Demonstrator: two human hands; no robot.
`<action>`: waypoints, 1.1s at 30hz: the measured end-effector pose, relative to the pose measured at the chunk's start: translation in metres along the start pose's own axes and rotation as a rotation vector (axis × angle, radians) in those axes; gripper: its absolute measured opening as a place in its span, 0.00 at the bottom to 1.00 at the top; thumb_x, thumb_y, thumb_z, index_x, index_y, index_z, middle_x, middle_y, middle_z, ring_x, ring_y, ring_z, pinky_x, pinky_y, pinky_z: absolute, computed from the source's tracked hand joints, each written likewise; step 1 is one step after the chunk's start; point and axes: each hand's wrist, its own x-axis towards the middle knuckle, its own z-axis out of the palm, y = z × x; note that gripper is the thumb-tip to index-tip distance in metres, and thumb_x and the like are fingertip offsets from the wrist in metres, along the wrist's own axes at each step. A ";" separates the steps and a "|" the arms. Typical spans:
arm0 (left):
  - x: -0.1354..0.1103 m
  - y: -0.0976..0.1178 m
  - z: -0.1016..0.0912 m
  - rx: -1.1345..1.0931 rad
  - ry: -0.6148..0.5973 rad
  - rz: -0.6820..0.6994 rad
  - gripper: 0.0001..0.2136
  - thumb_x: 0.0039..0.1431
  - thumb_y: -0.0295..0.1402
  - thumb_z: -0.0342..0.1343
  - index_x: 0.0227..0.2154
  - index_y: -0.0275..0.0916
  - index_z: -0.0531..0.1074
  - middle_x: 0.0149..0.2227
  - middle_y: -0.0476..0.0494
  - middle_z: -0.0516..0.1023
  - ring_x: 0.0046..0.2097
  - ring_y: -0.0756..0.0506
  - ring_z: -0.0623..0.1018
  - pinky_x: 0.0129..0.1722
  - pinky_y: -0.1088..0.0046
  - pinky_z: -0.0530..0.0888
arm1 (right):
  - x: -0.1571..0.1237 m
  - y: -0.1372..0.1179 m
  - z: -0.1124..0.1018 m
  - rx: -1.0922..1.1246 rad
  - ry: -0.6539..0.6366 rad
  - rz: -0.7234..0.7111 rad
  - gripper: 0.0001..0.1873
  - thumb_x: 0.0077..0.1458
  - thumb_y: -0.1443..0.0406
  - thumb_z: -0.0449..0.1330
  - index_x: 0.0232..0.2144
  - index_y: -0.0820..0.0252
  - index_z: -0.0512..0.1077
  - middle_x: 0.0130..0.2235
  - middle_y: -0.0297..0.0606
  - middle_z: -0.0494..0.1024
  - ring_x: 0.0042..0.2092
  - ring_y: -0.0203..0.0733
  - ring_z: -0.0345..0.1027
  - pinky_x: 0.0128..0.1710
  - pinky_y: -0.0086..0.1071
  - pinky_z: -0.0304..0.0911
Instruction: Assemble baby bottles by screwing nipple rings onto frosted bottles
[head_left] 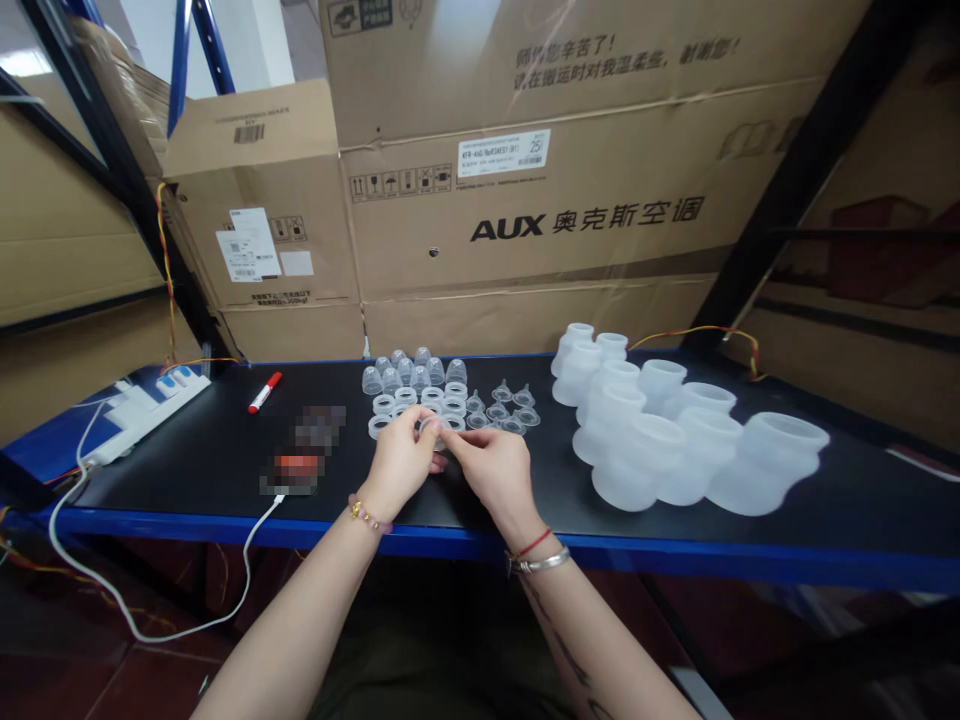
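Observation:
My left hand (405, 455) and my right hand (491, 465) meet above the front of the black shelf, fingers closed in a pinch. Between their fingertips is a translucent bottle collar ring (433, 432), mostly covered by the fingers; I cannot tell whether a nipple sits in it. Just beyond the hands lie rows of similar collar rings (432, 396). Behind those stand several clear domed bottle caps (406, 372). Several clear silicone bottle nipples (496, 410) rest tip up to the right of the rings.
Several frosted wide-neck bottles (656, 450) stand at the right. On the left are a red-and-white marker (265, 392), a blurred-out device (300, 455) with a white cable, and a power strip (150, 415). Large cardboard boxes (540, 270) back the shelf; its blue front edge (600, 555) is nearest me.

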 end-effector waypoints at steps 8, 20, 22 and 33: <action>0.002 0.001 0.000 -0.263 -0.089 -0.103 0.06 0.60 0.30 0.52 0.40 0.38 0.67 0.21 0.52 0.74 0.21 0.50 0.77 0.23 0.76 0.76 | 0.000 -0.004 -0.001 0.052 -0.115 -0.005 0.16 0.48 0.58 0.59 0.22 0.66 0.80 0.19 0.40 0.77 0.23 0.38 0.68 0.22 0.27 0.54; 0.002 -0.008 -0.003 0.218 -0.057 0.151 0.08 0.59 0.33 0.53 0.40 0.41 0.72 0.29 0.48 0.78 0.28 0.49 0.77 0.30 0.74 0.74 | 0.003 0.001 -0.002 0.023 -0.078 0.026 0.14 0.45 0.60 0.59 0.21 0.63 0.79 0.17 0.36 0.74 0.22 0.38 0.65 0.20 0.28 0.51; 0.003 -0.009 -0.005 0.296 -0.035 0.214 0.08 0.58 0.34 0.53 0.39 0.40 0.73 0.31 0.47 0.78 0.30 0.49 0.77 0.33 0.73 0.73 | 0.004 0.003 -0.001 0.033 -0.076 0.031 0.14 0.44 0.59 0.59 0.21 0.63 0.80 0.17 0.36 0.73 0.22 0.38 0.64 0.20 0.28 0.51; 0.003 -0.007 -0.009 0.342 -0.097 0.151 0.07 0.60 0.37 0.52 0.35 0.40 0.71 0.21 0.51 0.74 0.25 0.48 0.75 0.28 0.75 0.67 | 0.001 -0.001 -0.006 0.036 -0.106 0.020 0.16 0.42 0.56 0.61 0.15 0.64 0.75 0.12 0.30 0.63 0.18 0.31 0.53 0.18 0.27 0.46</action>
